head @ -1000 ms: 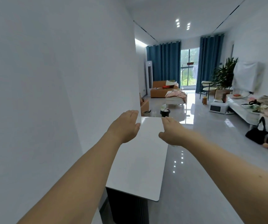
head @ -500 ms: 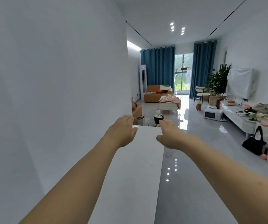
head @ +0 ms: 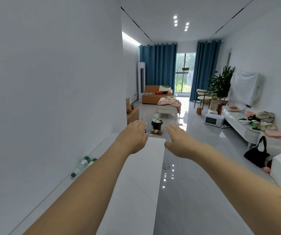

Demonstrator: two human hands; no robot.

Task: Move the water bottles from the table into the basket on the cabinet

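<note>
Two clear water bottles with green labels and caps (head: pixel 82 164) lie on their sides on the long white table (head: pixel 141 175), close to the wall on the left. My left forearm partly covers the further one. My left hand (head: pixel 134 134) and my right hand (head: pixel 177 139) are stretched out ahead over the far end of the table, palms down, fingers apart, holding nothing. Both hands are well beyond the bottles. No basket or cabinet is in view.
A white wall runs along the left. Glossy grey floor lies to the right of the table. Beyond its far end stand a black bin (head: pixel 156 124) and a wooden side unit (head: pixel 133 114). A black bag (head: pixel 256 155) and white boxes stand at the right.
The view has moved forward along the table and the two bottles by the wall have come into sight. Both hands stay stretched out and empty.
</note>
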